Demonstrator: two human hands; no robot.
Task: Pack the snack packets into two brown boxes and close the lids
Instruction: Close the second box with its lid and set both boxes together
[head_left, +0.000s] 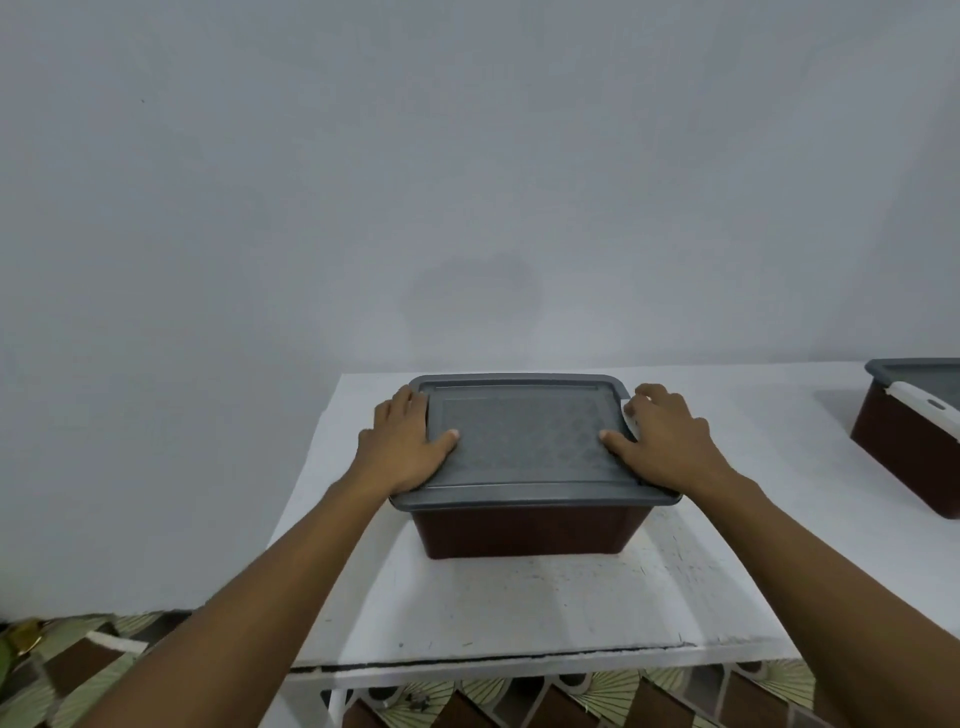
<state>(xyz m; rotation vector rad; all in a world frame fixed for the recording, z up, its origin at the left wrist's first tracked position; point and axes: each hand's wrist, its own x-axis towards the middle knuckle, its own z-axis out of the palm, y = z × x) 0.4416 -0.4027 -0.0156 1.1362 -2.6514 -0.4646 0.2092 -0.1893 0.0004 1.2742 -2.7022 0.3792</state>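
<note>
we see a brown box (524, 530) standing on the white counter (519, 608), close to its far edge by the grey wall (467, 182) and toward its left end. a grey lid (524, 441) lies flat over the box and covers its whole top.

our left grip (402, 449) sits on the lid's left edge. its fingers curl down over the rim and its thumb (447, 439) lies flat on top of the lid, so it pinches the lid's edge. our right grip (660, 441) sits on the lid's right edge. its fingers are bent over a white latch (629, 413) near the far right corner of the lid, and its thumb (615, 441) presses on the lid's top. both forearms reach in from the near edge of the counter.

a second brown box (893, 447) stands well apart toward the counter's right end, cut off by the frame. it carries its own grey cover (924, 384) with a white clasp (922, 408) down on its near side. below the counter's near edge we see a patterned floor (78, 670) in brown and pale green.
</note>
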